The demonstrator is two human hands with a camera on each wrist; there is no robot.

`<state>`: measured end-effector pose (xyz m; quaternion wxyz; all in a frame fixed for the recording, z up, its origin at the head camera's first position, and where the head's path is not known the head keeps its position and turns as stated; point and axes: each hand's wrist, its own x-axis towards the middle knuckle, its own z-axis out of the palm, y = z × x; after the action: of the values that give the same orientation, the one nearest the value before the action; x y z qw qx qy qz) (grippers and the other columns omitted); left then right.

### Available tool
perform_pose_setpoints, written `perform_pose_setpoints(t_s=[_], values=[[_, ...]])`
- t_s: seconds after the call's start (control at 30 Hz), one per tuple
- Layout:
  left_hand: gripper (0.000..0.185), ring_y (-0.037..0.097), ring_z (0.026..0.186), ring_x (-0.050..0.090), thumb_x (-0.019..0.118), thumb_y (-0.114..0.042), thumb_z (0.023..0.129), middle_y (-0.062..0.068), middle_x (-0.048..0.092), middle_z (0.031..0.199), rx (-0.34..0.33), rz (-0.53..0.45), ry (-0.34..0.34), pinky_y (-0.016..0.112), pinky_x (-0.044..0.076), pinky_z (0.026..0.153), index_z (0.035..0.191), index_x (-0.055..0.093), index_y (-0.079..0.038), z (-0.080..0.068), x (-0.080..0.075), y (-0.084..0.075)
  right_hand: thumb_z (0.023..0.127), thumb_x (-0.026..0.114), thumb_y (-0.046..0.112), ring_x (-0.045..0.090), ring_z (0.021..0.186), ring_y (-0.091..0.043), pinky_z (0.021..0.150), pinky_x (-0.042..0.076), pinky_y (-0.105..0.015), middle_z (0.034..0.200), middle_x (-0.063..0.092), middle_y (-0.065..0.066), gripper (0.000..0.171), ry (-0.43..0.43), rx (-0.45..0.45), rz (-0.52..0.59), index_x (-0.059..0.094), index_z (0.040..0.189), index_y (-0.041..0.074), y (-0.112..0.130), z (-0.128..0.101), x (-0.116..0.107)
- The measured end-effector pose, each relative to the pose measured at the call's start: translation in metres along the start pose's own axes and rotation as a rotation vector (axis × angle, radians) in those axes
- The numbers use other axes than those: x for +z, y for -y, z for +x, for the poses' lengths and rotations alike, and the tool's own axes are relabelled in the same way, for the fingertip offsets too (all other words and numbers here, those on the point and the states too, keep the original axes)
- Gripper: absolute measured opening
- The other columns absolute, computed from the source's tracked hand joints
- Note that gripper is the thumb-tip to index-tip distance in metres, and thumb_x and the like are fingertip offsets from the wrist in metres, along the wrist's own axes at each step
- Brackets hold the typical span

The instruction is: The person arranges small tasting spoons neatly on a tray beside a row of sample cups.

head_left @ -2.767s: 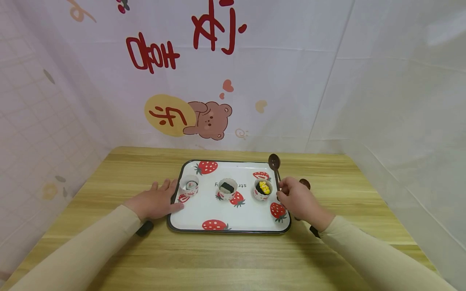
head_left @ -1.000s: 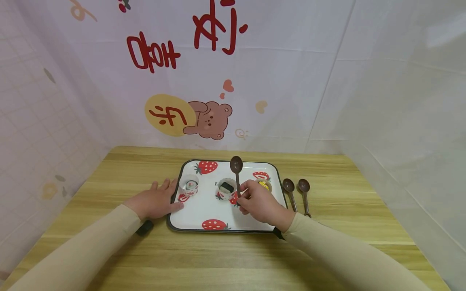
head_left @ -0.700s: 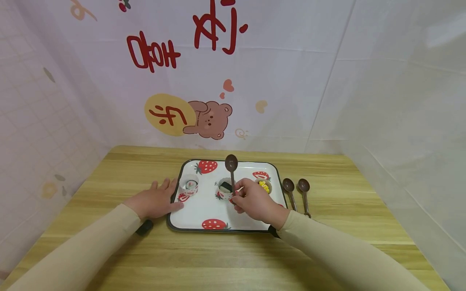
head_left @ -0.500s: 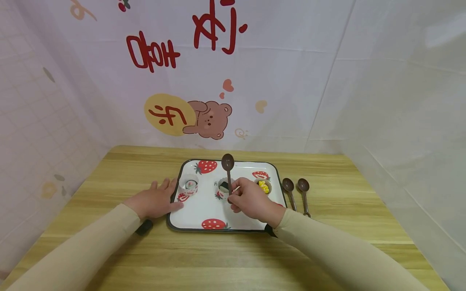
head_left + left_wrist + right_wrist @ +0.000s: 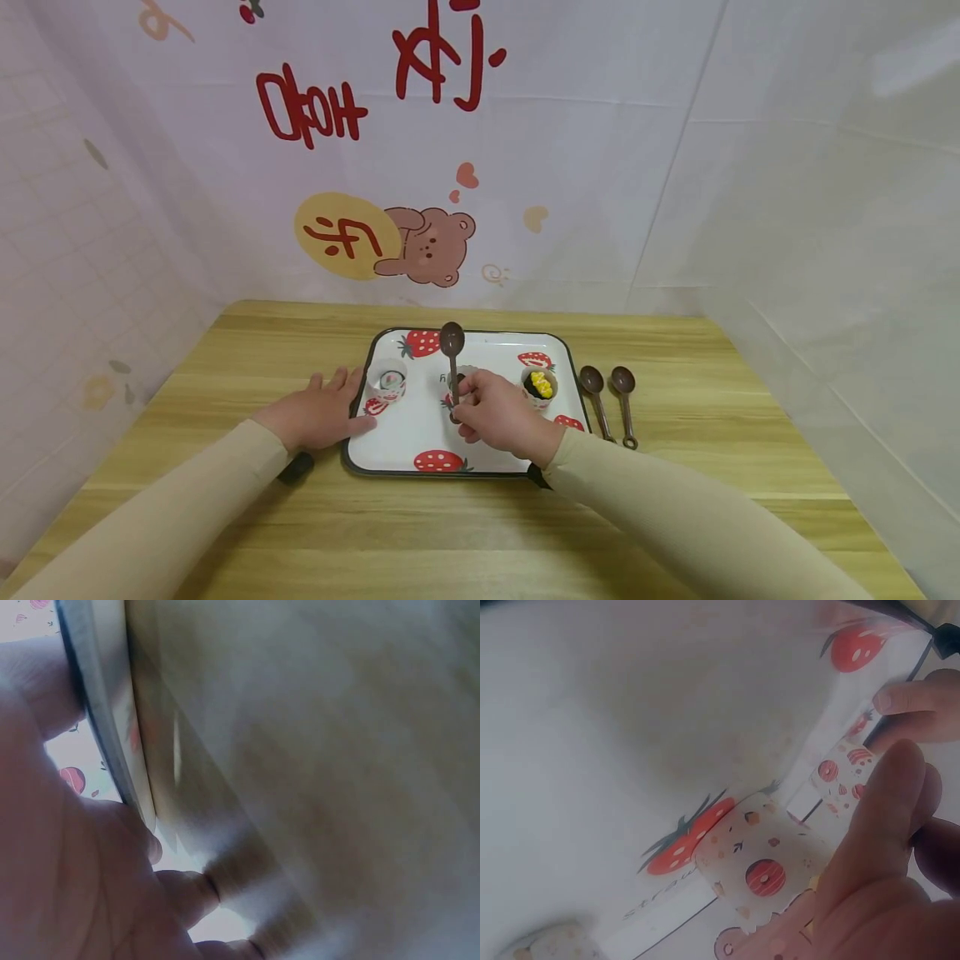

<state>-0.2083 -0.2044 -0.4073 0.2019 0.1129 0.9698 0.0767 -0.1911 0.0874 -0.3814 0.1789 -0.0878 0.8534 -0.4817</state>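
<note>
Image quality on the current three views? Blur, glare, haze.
Head: mostly sharp, held spoon clear, pale bright patch on the upper-right wall; left wrist: table badly smeared, whites blown out between the left fingers; right wrist: hazy and low-contrast, middle cup soft but its print readable.

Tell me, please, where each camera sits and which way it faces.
Head: on the head, facing forward and down at the tray; sleeves, left hand and right hand show.
Left wrist: on that wrist, facing the tray's edge; the left hand shows.
Right wrist: on that wrist, facing the tray's cups; parts of both hands show.
Head and right wrist share the tray and cups.
</note>
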Motion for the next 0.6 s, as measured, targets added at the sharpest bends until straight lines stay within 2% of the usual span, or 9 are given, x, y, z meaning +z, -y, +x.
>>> perform_pose_setpoints(t_s=[0.27, 0.6], values=[[0.107, 0.07, 0.149, 0.017, 0.056, -0.071, 0.097, 0.036, 0.019, 0.169, -0.005, 0.001, 0.0, 0.077, 0.034, 0.113, 0.166, 0.02, 0.003, -0.002, -0.001, -0.002, 0.098, 0.072, 0.007, 0.07, 0.067, -0.018, 0.066, 0.063, -0.032, 0.086, 0.071, -0.013, 0.018, 0.033, 0.03, 0.011, 0.06, 0.112, 0.004, 0.005, 0.003, 0.006], [0.106, 0.07, 0.149, 0.016, 0.056, -0.071, 0.098, 0.036, 0.018, 0.169, -0.004, 0.006, 0.004, 0.077, 0.034, 0.113, 0.166, 0.019, 0.003, -0.001, -0.001, -0.001, 0.098, 0.071, 0.003, 0.067, 0.063, -0.017, 0.062, 0.063, -0.031, 0.083, 0.069, -0.014, 0.014, 0.029, 0.037, 0.055, 0.061, 0.107, 0.002, 0.007, 0.006, 0.013]])
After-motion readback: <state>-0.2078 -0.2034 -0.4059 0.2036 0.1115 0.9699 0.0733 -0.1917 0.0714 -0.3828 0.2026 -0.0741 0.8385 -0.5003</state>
